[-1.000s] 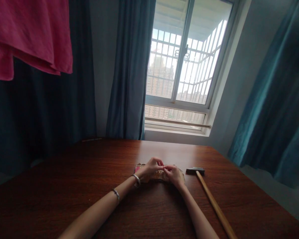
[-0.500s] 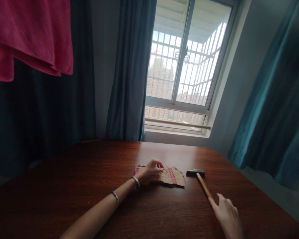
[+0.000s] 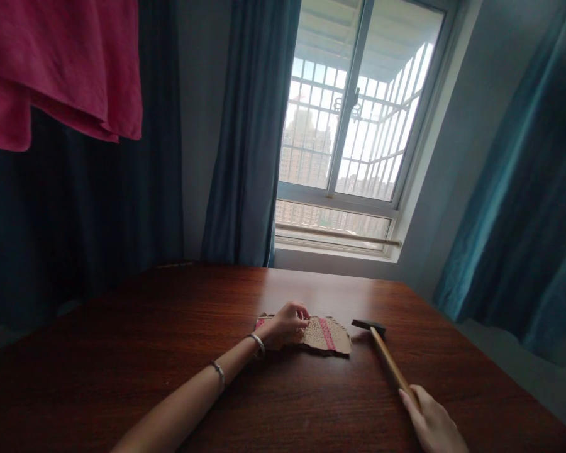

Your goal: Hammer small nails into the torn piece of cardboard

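A torn piece of cardboard (image 3: 318, 333) with pink strips and many small dark dots lies on the wooden table (image 3: 207, 396). Over its left part, my left hand (image 3: 290, 319) is closed in a pinch; whatever sits between the fingertips is too small to make out. To the right, a hammer (image 3: 387, 357) with a dark metal head and a light wooden handle points away from me. My right hand (image 3: 431, 418) is wrapped around the lower end of its handle. The hammer's head is tilted, just right of the cardboard.
A window (image 3: 344, 126) with bars outside is behind the table. Blue curtains (image 3: 245, 145) hang on both sides of it. A pink cloth (image 3: 70, 69) hangs at the upper left. The table's right edge slopes down toward the lower right.
My right hand has closed around the hammer's handle, where its fingers were looser before. The hammer's head has tilted and shifted slightly left. My left hand and the cardboard stay in place.
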The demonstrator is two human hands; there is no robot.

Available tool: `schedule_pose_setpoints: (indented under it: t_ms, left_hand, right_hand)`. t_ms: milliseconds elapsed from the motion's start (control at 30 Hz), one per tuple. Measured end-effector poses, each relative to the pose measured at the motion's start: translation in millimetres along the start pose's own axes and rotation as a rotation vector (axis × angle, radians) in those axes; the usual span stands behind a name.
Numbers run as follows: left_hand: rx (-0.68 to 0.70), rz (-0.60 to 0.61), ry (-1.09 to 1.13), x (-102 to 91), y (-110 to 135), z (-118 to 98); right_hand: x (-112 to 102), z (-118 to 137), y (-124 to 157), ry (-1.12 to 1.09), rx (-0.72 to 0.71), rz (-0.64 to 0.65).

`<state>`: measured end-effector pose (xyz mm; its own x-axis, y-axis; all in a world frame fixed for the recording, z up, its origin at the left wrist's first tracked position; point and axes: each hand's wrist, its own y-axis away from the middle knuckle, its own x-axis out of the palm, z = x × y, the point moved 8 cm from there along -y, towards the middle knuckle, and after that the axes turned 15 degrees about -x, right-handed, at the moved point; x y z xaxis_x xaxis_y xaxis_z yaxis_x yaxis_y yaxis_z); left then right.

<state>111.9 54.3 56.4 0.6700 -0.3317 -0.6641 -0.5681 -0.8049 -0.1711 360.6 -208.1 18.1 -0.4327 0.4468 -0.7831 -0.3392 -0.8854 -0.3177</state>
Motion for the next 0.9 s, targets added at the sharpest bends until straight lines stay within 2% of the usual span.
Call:
schedule_pose_setpoints:
  t_ms: [167,267,333,400,500,700,900]
  left_hand:
    - [-0.016,0.010,-0.002,-0.4,2,0]
    - [-0.021,0.009,0.004,0.0,2,1]
    - [-0.027,0.009,0.005,1.1,1,3]
    - [-0.031,0.015,0.005,2.9,-1,6]
    - [-0.022,0.010,0.015,3.8,-3,8]
    - [-0.012,0.021,0.043,2.4,0,5]
    - [-0.008,0.026,0.034,-1.7,4,-1]
  right_hand:
    - [9,50,1,-0.625,0.094,0.018]
    - [20,92,6,-0.980,0.174,0.159]
    - [25,116,9,-1.117,0.200,0.263]
    - [28,132,11,-1.184,0.215,0.317]
    - [32,144,10,-1.212,0.217,0.315]
    - [43,151,6,-1.168,0.193,0.292]
    - [45,155,2,-1.157,0.156,0.291]
